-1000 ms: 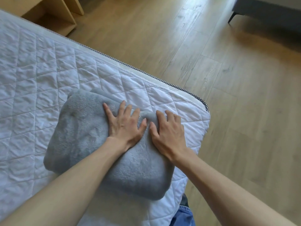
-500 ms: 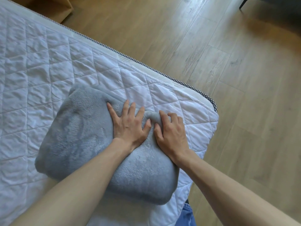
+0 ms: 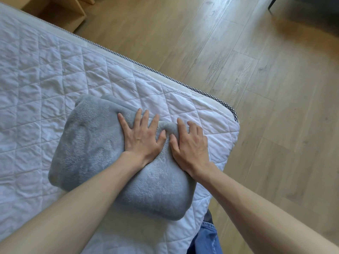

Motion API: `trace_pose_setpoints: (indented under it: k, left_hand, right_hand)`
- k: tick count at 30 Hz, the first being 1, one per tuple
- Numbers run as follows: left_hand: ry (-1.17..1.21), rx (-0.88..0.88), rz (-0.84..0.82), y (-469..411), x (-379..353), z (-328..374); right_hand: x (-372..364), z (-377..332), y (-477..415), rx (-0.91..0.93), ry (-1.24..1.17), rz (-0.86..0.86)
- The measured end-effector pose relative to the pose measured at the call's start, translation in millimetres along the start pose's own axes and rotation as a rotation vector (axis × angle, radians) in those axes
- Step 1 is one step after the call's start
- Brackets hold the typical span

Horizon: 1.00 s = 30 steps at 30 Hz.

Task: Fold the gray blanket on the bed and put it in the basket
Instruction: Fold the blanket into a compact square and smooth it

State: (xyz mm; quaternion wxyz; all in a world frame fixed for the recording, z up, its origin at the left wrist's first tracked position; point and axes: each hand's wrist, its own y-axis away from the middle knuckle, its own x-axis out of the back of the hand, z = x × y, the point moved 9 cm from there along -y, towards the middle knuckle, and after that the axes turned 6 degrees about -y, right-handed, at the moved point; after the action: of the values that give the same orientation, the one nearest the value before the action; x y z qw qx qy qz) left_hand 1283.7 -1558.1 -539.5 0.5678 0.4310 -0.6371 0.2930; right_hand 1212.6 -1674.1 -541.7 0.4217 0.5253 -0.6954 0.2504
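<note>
Both hands rest on the folded gray blanket (image 3: 95,149): the left hand (image 3: 142,137) flat, fingers spread, pressing; the right hand (image 3: 189,143) beside it, fingertips bent over the far edge, perhaps gripping. The blanket lies near the bed (image 3: 45,70) corner.

Two bare forearms are shown from wrist to frame edge: the left forearm (image 3: 88,198) and the right forearm (image 3: 256,204). Short, unpainted fingernails are seen on the left grip (image 3: 141,140); raised knuckles are seen on the right grip (image 3: 189,145). A faded blue denim garment (image 3: 207,239) is worn on the lower body.
</note>
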Motion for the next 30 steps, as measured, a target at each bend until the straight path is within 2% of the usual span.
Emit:
trace_pose_setpoints:
  k: [9,14,17,20,30]
  left_hand:
    - [0.224,0.05,0.01,73,28,8]
    - [0.254,0.048,-0.046,108,32,19]
    - [0.241,0.06,-0.072,118,27,19]
    - [0.199,0.064,-0.068,125,21,18]
    - [0.143,0.124,-0.123,124,-15,26]
  right_hand:
    - [26,-19,23,0.082,0.085,-0.031]
    - [35,-45,44,0.314,0.162,0.015]
    - [31,-60,56,0.453,0.16,-0.015]
    - [19,-63,62,0.514,0.195,-0.069]
    - [-20,-34,64,0.501,0.261,-0.158]
